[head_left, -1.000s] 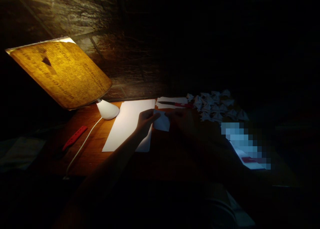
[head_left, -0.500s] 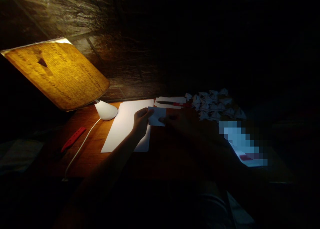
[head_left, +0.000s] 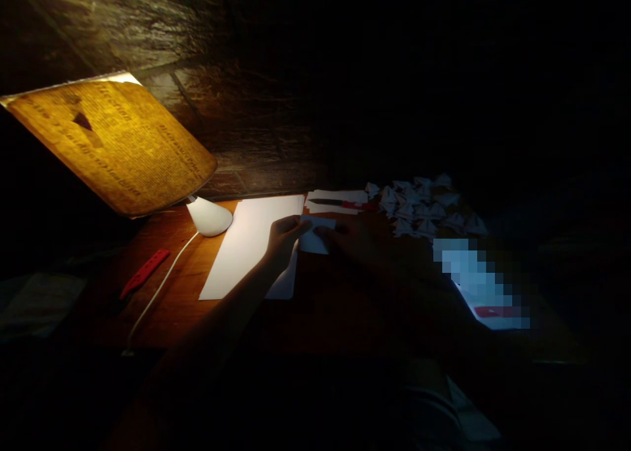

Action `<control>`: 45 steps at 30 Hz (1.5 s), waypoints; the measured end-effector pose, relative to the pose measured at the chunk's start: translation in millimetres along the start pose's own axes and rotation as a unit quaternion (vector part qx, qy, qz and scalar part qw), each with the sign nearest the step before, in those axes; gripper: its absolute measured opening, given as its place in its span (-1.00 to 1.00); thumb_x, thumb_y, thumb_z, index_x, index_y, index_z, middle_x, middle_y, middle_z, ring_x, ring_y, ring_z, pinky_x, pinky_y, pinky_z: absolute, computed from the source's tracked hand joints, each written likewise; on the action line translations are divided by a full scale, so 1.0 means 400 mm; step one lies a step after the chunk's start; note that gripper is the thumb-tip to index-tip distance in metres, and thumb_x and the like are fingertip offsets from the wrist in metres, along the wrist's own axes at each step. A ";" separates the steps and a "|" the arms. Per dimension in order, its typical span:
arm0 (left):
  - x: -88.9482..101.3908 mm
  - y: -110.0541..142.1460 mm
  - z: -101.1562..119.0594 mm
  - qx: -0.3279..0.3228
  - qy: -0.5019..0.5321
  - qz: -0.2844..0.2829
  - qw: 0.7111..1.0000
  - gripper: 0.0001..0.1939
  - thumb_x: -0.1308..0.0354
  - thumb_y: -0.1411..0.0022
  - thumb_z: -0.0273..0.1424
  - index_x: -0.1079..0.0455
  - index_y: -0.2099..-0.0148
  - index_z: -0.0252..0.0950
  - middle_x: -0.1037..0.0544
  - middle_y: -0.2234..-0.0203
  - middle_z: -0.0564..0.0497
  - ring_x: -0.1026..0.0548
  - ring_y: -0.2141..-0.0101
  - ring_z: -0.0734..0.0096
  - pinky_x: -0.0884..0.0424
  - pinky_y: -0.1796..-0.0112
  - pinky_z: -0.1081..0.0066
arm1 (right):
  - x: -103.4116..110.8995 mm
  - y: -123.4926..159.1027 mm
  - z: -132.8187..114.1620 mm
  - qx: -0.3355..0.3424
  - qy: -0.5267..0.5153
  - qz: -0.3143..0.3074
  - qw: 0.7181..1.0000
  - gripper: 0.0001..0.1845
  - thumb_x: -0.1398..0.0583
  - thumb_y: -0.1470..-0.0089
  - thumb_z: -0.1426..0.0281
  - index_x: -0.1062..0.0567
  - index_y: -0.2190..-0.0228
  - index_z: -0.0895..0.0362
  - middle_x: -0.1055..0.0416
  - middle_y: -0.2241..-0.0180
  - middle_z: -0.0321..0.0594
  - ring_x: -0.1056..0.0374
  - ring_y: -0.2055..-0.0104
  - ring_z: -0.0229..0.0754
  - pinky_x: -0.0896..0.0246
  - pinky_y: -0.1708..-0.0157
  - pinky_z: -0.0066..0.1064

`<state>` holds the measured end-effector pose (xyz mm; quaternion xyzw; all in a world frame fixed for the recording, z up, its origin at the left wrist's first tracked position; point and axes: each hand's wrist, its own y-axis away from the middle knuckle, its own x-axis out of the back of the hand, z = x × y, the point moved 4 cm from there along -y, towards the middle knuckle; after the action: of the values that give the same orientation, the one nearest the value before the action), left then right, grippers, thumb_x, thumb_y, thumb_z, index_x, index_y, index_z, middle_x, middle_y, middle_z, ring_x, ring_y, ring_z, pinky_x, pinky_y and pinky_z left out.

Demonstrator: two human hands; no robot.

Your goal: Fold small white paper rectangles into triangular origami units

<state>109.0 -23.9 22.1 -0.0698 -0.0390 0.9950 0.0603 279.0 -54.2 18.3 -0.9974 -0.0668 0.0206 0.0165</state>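
A small white square of paper (head_left: 318, 242) is held up between my two hands, above the table. My left hand (head_left: 284, 237) pinches its left edge, with the thumb on the near face. On the right side, my right hand (head_left: 348, 237) grips the same paper, its thumb lying across the face; most of that hand is lost in shadow. Behind my left wrist lie large white paper sheets (head_left: 246, 247), lit by the lamp. Past my hands, a knife (head_left: 328, 202) with a dark blade and red handle rests on a stack of cut paper (head_left: 340, 194).
Many folded paper pieces (head_left: 419, 208) are heaped at the back right. A lit screen (head_left: 493, 317), partly pixelated, lies at the right. To the left stand a lamp with a white base (head_left: 211, 219) and cord, and a red-handled tool (head_left: 145, 272). A stone wall (head_left: 162, 37) rises behind.
Both hands and the paper square have shifted slightly right and down. My right thumb has moved inward and up over the paper, nearer the left thumb.
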 end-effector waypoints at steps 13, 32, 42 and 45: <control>-0.007 0.003 -0.002 -0.015 -0.086 -0.023 0.996 -0.44 -0.50 0.04 0.03 -0.36 0.57 -0.31 -0.28 0.65 0.12 -0.24 0.56 0.54 -0.12 0.52 0.48 | 0.030 -0.008 -0.008 -0.005 -0.019 0.056 0.998 -0.60 -0.45 0.14 0.04 -0.62 0.51 0.12 -0.55 0.48 -0.22 -0.41 0.38 -0.14 -0.30 0.36 -0.31; -0.012 0.002 -0.009 -0.042 -0.133 -0.048 0.989 -0.41 -0.45 -0.04 0.10 -0.35 0.56 -0.30 -0.33 0.65 0.10 -0.26 0.57 0.52 -0.11 0.52 0.47 | 0.035 -0.015 -0.006 -0.026 -0.062 0.076 0.995 -0.44 -0.47 0.22 -0.06 -0.39 0.67 0.07 -0.26 0.67 -0.36 -0.24 0.54 -0.26 -0.20 0.47 -0.35; -0.029 0.011 0.010 -0.048 -0.157 -0.073 0.984 -0.38 -0.40 -0.09 0.14 -0.31 0.56 -0.28 -0.30 0.68 0.10 -0.26 0.62 0.53 -0.08 0.57 0.48 | 0.045 -0.015 -0.020 -0.028 -0.050 0.111 0.992 -0.42 -0.45 0.23 -0.09 -0.34 0.68 0.05 -0.26 0.65 -0.32 -0.23 0.51 -0.22 -0.16 0.48 -0.33; -0.030 0.010 0.013 -0.067 -0.163 -0.074 0.982 -0.35 -0.37 -0.10 0.17 -0.24 0.57 -0.26 -0.24 0.69 0.13 -0.21 0.62 0.54 -0.05 0.58 0.48 | 0.041 -0.017 -0.017 -0.028 -0.057 0.105 0.992 -0.44 -0.44 0.25 -0.11 -0.39 0.62 0.05 -0.31 0.61 -0.30 -0.28 0.47 -0.18 -0.19 0.45 -0.31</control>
<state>119.4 -29.6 28.6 0.0924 -0.1196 0.9809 0.1221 294.5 -45.7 24.6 -0.9962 0.0367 0.0774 -0.0171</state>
